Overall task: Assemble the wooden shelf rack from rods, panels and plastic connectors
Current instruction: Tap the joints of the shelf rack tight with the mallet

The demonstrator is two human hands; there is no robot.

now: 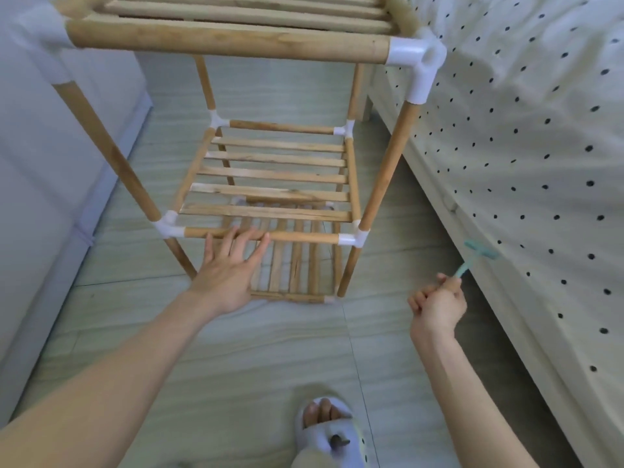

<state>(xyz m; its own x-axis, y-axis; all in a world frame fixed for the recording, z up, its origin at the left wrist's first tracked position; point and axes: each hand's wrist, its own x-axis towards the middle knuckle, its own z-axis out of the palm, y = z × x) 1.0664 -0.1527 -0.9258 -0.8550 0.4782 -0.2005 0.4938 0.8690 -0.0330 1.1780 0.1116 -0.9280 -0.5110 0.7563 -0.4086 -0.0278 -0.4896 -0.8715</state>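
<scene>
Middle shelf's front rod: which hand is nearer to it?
Left. The left hand has its straight fingers on the middle shelf's front rod. The right hand is off to the right and lower, apart from the rack, gripping a small teal tool.

The shelf rack [270, 170] stands on the floor [236, 349] between a bed [540, 163] at right and a sofa [40, 163] at left.

The rack's top shelf [236, 15] is cut off; teal tool [472, 256] blurred.
</scene>
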